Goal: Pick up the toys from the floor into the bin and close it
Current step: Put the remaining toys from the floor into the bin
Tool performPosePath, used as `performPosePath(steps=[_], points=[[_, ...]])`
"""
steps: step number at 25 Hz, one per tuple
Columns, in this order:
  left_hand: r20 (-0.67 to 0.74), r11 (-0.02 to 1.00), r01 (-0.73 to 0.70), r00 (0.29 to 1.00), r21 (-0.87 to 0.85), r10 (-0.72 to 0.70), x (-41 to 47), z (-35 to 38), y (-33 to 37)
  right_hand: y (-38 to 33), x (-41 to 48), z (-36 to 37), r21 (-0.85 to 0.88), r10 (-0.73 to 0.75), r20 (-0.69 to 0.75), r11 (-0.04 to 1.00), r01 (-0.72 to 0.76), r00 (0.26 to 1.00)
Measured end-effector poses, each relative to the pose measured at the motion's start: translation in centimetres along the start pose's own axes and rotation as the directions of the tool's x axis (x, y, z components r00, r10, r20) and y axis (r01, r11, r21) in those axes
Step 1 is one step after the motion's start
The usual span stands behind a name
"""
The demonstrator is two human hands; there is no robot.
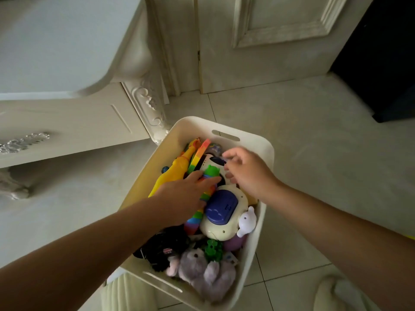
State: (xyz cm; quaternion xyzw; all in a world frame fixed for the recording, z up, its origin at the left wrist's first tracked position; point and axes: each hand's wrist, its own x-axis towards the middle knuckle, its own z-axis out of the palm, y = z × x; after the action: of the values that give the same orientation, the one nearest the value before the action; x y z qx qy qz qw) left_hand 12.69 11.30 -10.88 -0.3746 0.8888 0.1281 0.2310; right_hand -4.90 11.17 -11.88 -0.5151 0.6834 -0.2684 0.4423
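A: Where are the toys?

B: Piled in the white bin (268,149), which stands on the tiled floor (314,153) beside a cream cabinet (67,122). No lid shows on it.

A: And the left hand (184,194)?

B: It lies flat on the heap, fingers (210,181) stretched out and close together, resting on the rainbow segmented toy (207,176) with the green head.

A: The right hand (247,173)?

B: Over the far end of the bin, fingers (229,154) loosely curled and parted, tips at the black-and-white toy (213,162). Whether they grip it, I cannot tell.

A: What else is inside?

B: A yellow rubber chicken (173,171), a white toy with a blue panel (221,209), a purple plush (206,274).
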Motion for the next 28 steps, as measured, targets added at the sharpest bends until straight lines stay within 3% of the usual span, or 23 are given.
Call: performPosePath(steps=[3, 6, 8, 10, 12, 15, 18, 21, 24, 26, 28], points=[[0.031, 0.999, 0.018, 0.999, 0.036, -0.019, 0.8, 0.2, 0.1, 1.6, -0.6, 0.3, -0.168, -0.006, 0.105, 0.986, 0.024, 0.994], [0.075, 0.986, 0.166, 0.984, -0.017, -0.164, 0.6, -2.6, 0.4, 1.0, -0.9, -1.6, -0.049, -0.076, 0.055, 0.996, 0.079, 0.996], [-0.08, 0.98, 0.199, 0.977, 0.004, -0.198, 1.2, -5.2, 1.6, 0.9, -1.0, -4.0, 0.058, -0.105, -0.061, 0.992, 0.109, 0.993], [-0.294, 0.991, 0.121, 0.946, -0.055, -0.132, 2.8, -7.5, 4.3, 1.7, -1.1, -7.0, 0.207, -0.09, -0.184, 0.97, 0.128, 0.979], [-0.377, 0.968, -0.057, 0.925, -0.246, -0.041, 5.3, -8.9, 8.1, 3.2, -1.6, -10.5, 0.335, -0.036, -0.279, 0.933, 0.132, 0.96], [-0.327, 0.857, -0.243, 0.94, -0.454, 0.093, 9.8, -8.6, 14.3, 7.4, -2.7, -15.4, 0.481, 0.113, -0.361, 0.873, 0.081, 0.926], [-0.165, 0.735, -0.197, 0.979, -0.649, 0.116, 15.2, -6.7, 19.7, 13.4, -4.2, -19.7, 0.574, 0.275, -0.399, 0.819, 0.004, 0.875], [0.021, 0.486, -0.018, 0.997, -0.874, 0.075, 19.6, -4.6, 24.1, 19.7, -5.9, -23.7, 0.62, 0.44, -0.49, 0.783, -0.054, 0.753], [0.2, 0.418, 0.125, 0.97, -0.9, 0.141, 22.3, -1.7, 28.3, 26.0, -7.9, -26.7, 0.592, 0.59, -0.6, 0.782, -0.198, 0.54], [0.259, 0.361, 0.197, 0.957, -0.912, 0.133, 23.2, 0.0, 30.1, 29.4, -9.3, -27.2, 0.461, 0.629, -0.654, 0.772, -0.437, 0.421], [0.343, 0.242, 0.306, 0.931, -0.921, 0.128, 23.8, 1.5, 31.4, 31.5, -10.4, -26.7, 0.324, 0.692, -0.619, 0.655, -0.683, 0.371]])
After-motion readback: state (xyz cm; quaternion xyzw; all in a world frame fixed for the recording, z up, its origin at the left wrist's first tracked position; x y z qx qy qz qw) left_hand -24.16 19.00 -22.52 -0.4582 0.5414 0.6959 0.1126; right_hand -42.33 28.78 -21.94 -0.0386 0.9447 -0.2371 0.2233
